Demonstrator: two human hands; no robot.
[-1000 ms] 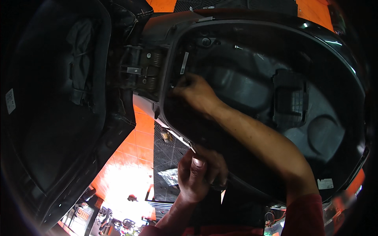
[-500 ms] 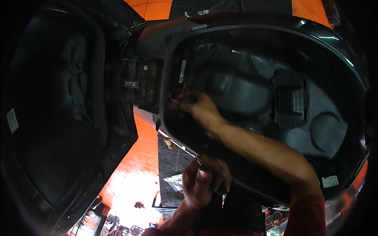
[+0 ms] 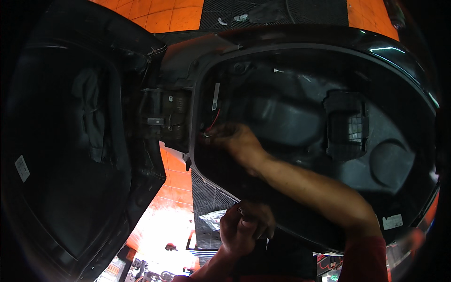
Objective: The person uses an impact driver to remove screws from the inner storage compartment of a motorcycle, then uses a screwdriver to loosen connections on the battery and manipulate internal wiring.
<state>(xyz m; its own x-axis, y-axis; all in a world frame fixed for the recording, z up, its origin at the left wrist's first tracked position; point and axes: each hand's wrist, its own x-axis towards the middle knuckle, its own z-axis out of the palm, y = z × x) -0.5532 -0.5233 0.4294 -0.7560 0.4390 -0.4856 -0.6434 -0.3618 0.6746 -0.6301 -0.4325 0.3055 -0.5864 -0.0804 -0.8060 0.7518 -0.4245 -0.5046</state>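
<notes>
More red wire point(image 3: 215, 119) showing by right hand point(image 3: 238, 140) than before, possibly pinched.

One view in play, riding the person's head, left lens of a side-by-side pair: it's peering steeply down, close over the open bin point(image 3: 289, 121), fisheye-wide, catching floor point(image 3: 171, 18) past the far side.

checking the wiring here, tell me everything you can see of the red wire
The red wire looks thin and plastic-coated, slightly curved. It slants up from beside the right hand toward the white label inside the black storage compartment. Its lower end is unclear, as is whether the hand touches it.
</notes>
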